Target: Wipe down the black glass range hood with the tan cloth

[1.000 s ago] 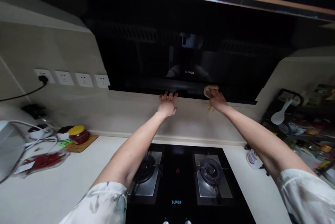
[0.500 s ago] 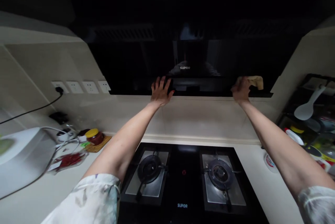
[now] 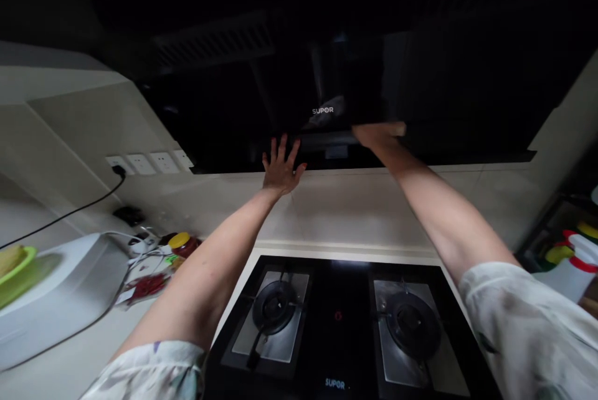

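A black range hood with a SUPOR mark spans the wall in front of me. My left hand lies against its lower front panel, left of the mark, fingers spread and holding nothing. Right of the mark, my right hand is on the same lower panel with a tan cloth gripped in it. Only a strip of the cloth shows beside the hand, and its fingers are partly hidden and blurred.
Below is a black gas stove with two burners. On the left counter stand a white appliance, a yellow-lidded jar and a pack of red peppers. A spray bottle is at the right. Sockets line the wall.
My right hand has moved left along the hood with the cloth, from near its right end to just right of the mark. My left hand stays on the panel. The view has shifted slightly.
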Demonstrator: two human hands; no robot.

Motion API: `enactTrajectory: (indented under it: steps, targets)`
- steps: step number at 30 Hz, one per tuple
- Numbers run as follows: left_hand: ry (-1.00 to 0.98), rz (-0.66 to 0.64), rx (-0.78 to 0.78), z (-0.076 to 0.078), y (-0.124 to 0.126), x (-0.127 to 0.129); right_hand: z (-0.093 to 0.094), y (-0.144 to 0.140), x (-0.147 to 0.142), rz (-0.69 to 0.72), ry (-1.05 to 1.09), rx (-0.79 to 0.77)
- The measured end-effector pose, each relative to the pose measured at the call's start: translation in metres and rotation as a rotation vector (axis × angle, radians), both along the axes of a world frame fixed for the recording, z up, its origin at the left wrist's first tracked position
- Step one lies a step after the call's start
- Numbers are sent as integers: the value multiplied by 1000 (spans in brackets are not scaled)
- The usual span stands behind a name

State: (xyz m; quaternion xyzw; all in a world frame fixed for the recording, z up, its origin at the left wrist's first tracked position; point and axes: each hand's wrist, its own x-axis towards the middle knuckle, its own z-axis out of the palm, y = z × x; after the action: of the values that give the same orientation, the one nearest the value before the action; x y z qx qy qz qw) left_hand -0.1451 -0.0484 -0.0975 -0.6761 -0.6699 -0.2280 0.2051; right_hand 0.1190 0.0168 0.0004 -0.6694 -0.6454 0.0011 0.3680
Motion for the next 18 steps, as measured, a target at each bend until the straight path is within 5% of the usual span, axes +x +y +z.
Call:
enactTrajectory:
  steps: [5,8,13,18]
  targets:
    - [12,21,-6,2,-4,2,-2,13,-93,529,-230,19]
    - [12,40,-17,3,-7,6,1,15,-95,565,-240,16]
    - [14,16,-5,2,-8,8,7,6,-34,370,-179,33]
    - [9,5,5,1,-6,7,1,0,83,-128,0,27]
